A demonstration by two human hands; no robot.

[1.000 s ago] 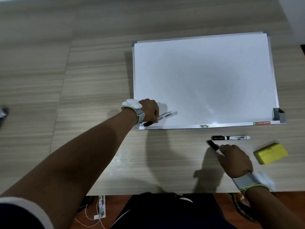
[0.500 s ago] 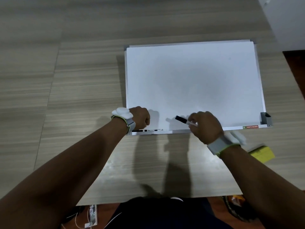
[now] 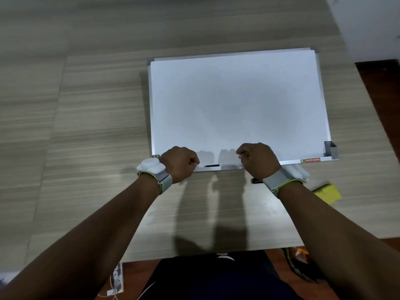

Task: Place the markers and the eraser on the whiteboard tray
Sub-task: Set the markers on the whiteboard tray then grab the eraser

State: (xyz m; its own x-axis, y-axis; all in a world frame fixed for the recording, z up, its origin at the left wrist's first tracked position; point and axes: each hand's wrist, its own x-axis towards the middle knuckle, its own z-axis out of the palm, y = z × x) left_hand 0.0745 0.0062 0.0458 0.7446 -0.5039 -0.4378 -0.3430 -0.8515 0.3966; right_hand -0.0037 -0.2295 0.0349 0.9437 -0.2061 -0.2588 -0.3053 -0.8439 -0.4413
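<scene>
The left hand point(image 3: 179, 163) is curled at the near edge of the whiteboard point(image 3: 236, 105); what it grips, if anything, is hidden. The right hand point(image 3: 258, 162) is curled too, its fingertips pinching something pale at the whiteboard tray point(image 3: 290, 162). Between them a marker point(image 3: 212, 165), dark-capped, lies in the tray. A second marker point(image 3: 256, 181) lies on the table point(image 3: 97, 126), mostly hidden under the right wrist. The yellow eraser point(image 3: 328, 192) rests on the table beside the right forearm.

Three markers point(image 3: 212, 165), one eraser point(image 3: 328, 192), one whiteboard point(image 3: 236, 105).
</scene>
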